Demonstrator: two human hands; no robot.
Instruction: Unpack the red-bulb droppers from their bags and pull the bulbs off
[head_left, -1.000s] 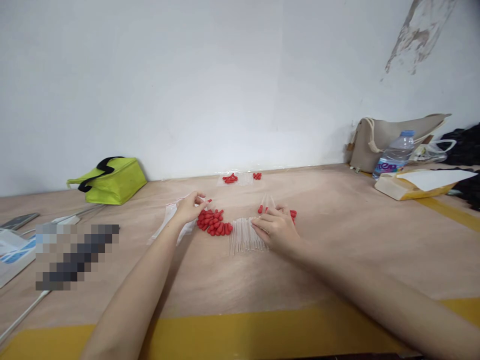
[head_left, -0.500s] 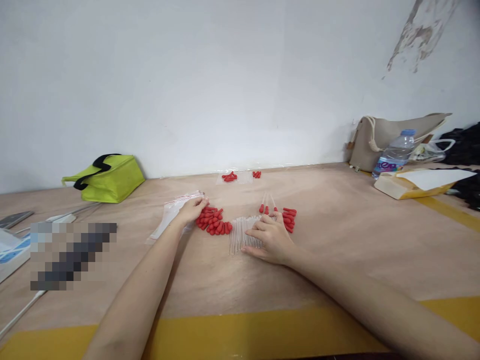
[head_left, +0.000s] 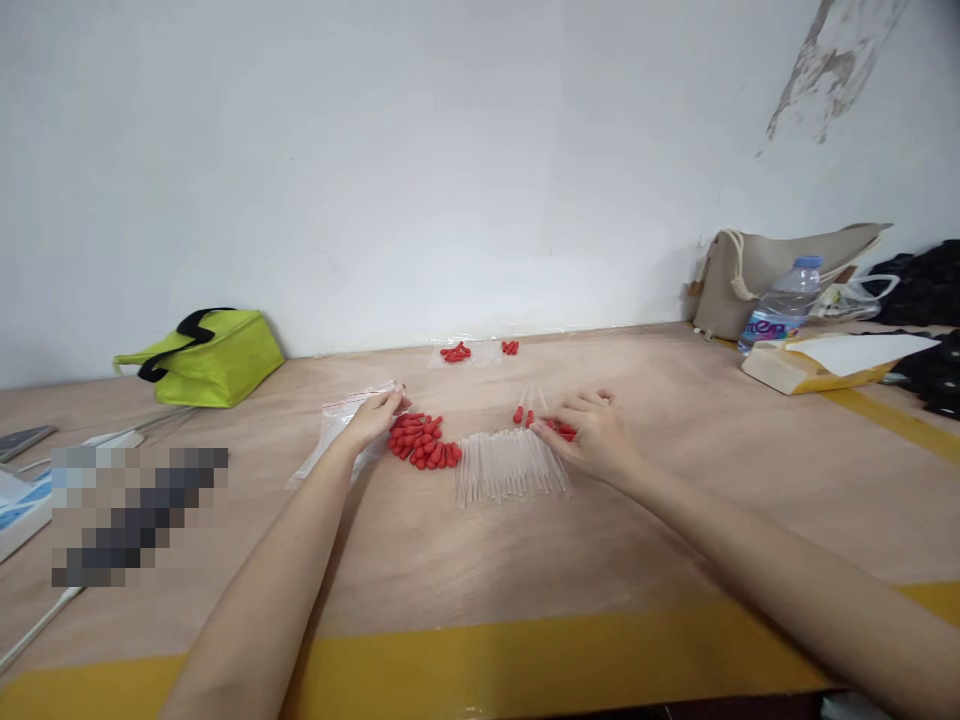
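Observation:
A pile of small red rubber bulbs (head_left: 421, 440) lies mid-table. Beside it is a fanned row of clear glass tubes (head_left: 506, 467). My left hand (head_left: 373, 418) rests on a clear plastic bag (head_left: 339, 430) at the left edge of the red pile, fingers curled on the bag. My right hand (head_left: 595, 432) lies over a smaller cluster of red-capped droppers (head_left: 545, 422) right of the tubes, fingers bent and apart, fingertips touching them.
A lime green bag (head_left: 204, 356) sits at the back left, a beige tote (head_left: 780, 265), a water bottle (head_left: 776, 303) and a flat box (head_left: 817, 362) at the back right. Another clear bag with red bulbs (head_left: 470, 352) lies near the wall. The table's yellow front edge (head_left: 480, 665) runs along the bottom.
My right hand has lifted off the row of glass tubes and moved right to the red-capped droppers. My left hand has settled on the plastic bag by the red pile.

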